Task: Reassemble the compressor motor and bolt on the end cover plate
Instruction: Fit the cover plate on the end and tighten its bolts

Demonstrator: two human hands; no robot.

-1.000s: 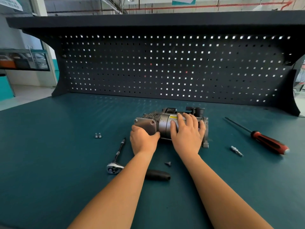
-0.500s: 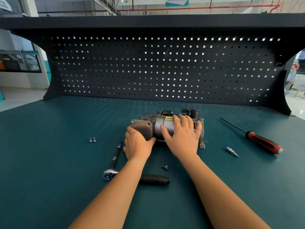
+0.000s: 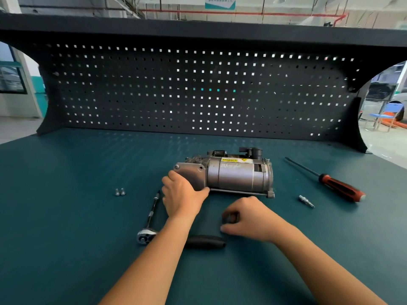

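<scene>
On my feed the compressor motor point(image 3: 229, 172) lies on its side near the middle of the teal bench mat point(image 3: 66, 216), a dull grey metal cylinder with a yellow warning label on top and black plastic fittings along its far edge. At its left end sits the end cover plate point(image 3: 190, 173), flat cast metal with rounded corners and bolt heads at two corners.

My left hand point(image 3: 182, 197) grips that plate, the fingers curled over its left edge and the thumb pressed along the lower edge, where the plate meets the cylinder.

My right hand point(image 3: 248, 219) is low over the mat just in front of the motor and clear of it, its fingers curled in tightly towards the thumb. Something small and dark shows between the fingertips, but I cannot tell whether they have hold of it.

Left of my left wrist lies a ratchet point(image 3: 144, 236) with a round chrome head and a thin steel shaft pointing away from me; its black rubbery grip shows beyond my forearm. Two short silver bolts point(image 3: 120, 191) lie side by side, well to the left. To the right are a small steel bit point(image 3: 306, 201) and a screwdriver point(image 3: 339, 187) with a red and black handle. A black perforated pegboard point(image 3: 198, 91) backs the bench.
</scene>
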